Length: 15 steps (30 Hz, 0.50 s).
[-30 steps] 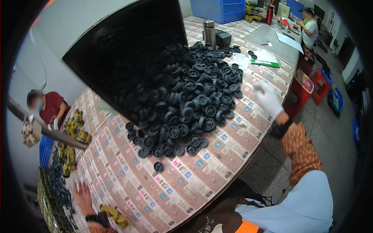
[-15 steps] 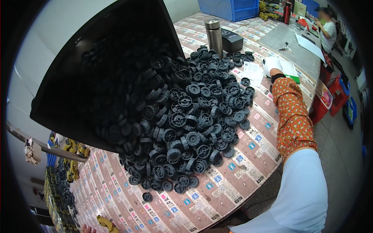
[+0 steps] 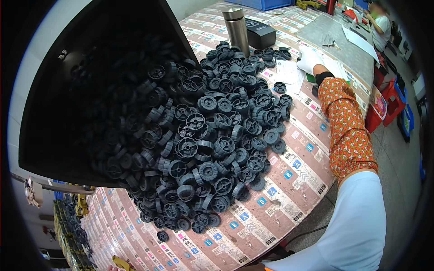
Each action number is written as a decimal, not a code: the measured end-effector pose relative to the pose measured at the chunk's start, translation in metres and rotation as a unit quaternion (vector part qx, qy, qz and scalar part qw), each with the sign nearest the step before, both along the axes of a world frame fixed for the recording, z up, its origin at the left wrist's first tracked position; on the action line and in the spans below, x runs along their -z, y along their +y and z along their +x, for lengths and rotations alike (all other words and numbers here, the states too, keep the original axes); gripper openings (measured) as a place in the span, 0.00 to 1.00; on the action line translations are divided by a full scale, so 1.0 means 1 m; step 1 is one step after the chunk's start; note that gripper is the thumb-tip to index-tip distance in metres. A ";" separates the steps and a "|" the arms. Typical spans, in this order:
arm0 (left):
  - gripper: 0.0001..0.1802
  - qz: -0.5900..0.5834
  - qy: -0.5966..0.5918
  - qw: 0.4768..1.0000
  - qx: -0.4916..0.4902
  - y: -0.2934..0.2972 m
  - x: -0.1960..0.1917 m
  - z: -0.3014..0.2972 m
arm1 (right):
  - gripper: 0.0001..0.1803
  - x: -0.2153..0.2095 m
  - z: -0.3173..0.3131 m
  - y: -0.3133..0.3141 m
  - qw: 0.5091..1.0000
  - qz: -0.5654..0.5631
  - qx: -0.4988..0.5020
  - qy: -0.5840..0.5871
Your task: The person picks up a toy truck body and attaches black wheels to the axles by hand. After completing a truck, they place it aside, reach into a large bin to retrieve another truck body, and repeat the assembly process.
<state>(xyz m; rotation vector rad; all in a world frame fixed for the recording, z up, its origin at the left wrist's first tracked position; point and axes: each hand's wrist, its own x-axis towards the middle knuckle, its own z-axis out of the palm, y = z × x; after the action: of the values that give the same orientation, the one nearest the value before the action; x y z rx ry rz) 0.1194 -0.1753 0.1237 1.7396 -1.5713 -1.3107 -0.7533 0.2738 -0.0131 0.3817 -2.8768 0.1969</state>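
Note:
My right hand (image 3: 311, 59), in a white glove, reaches out over the far right of the table. It lies on or just above a notebook (image 3: 335, 67) with green edges, beside loose paper sheets (image 3: 290, 76). Its fingers cannot be made out separately. Only the fingertips of my left hand (image 3: 115, 268) show at the lower edge, next to a yellow plastic part (image 3: 122, 263). A large heap of dark grey toy wheels (image 3: 205, 135) spreads from a tipped black bin (image 3: 40, 131) onto the table (image 3: 289, 203).
A steel flask (image 3: 236, 32) and a black box (image 3: 261, 35) stand behind the heap. Farther back is a blue crate (image 3: 262, 3). A person (image 3: 382, 27) sits at the far right. Red bins (image 3: 392, 101) stand beside the table's right edge.
The view has shifted, so the bin and heap sit lower and more to the left. My right hand has moved farther away over the notebook. Less of my left hand shows.

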 end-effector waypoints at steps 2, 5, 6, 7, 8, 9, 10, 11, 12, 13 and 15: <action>0.34 0.002 -0.012 1.000 0.007 -0.013 0.014 0.003 | 0.18 0.001 -0.004 0.019 0.999 -0.035 0.007 -0.017; 0.32 0.035 0.051 0.997 0.036 -0.033 0.029 0.039 | 0.20 -0.004 0.028 0.014 0.977 -0.192 -0.065 -0.071; 0.32 0.032 0.041 0.998 0.030 -0.024 0.024 0.041 | 0.23 -0.019 0.058 -0.006 0.977 -0.156 -0.107 -0.102; 0.32 0.030 0.033 0.999 0.026 -0.016 0.021 0.038 | 0.25 -0.037 0.088 -0.023 0.974 -0.119 -0.145 -0.130; 0.32 0.030 0.034 0.999 0.024 -0.009 0.020 0.031 | 0.26 -0.052 0.116 -0.030 0.927 -0.204 -0.174 -0.261; 0.31 0.025 0.014 1.000 0.012 0.001 0.016 0.023 | 0.28 -0.065 0.135 -0.040 0.853 -0.285 -0.202 -0.387; 0.31 0.021 -0.007 1.000 0.000 0.007 0.012 0.020 | 0.28 -0.082 0.143 -0.057 0.879 -0.240 -0.176 -0.371; 0.31 0.022 -0.006 1.000 0.006 0.003 0.017 0.024 | 0.28 -0.062 0.114 -0.042 0.919 -0.212 -0.266 -0.197; 0.30 0.032 0.004 0.999 0.007 -0.004 0.024 0.032 | 0.30 -0.046 0.081 -0.039 0.949 -0.187 -0.229 -0.107; 0.30 0.046 0.016 0.999 0.010 -0.011 0.032 0.034 | 0.32 -0.038 0.051 -0.036 0.970 -0.155 -0.188 -0.013; 0.30 0.041 0.014 0.999 0.012 -0.007 0.033 0.034 | 0.35 -0.023 0.008 -0.043 0.989 -0.090 -0.103 0.061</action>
<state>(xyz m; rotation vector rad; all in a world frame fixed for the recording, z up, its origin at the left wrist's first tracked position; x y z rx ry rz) 0.1529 -0.1821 0.0911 1.7481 -1.5485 -1.4228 -0.7455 0.2312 0.0097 0.6320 -2.6696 0.4476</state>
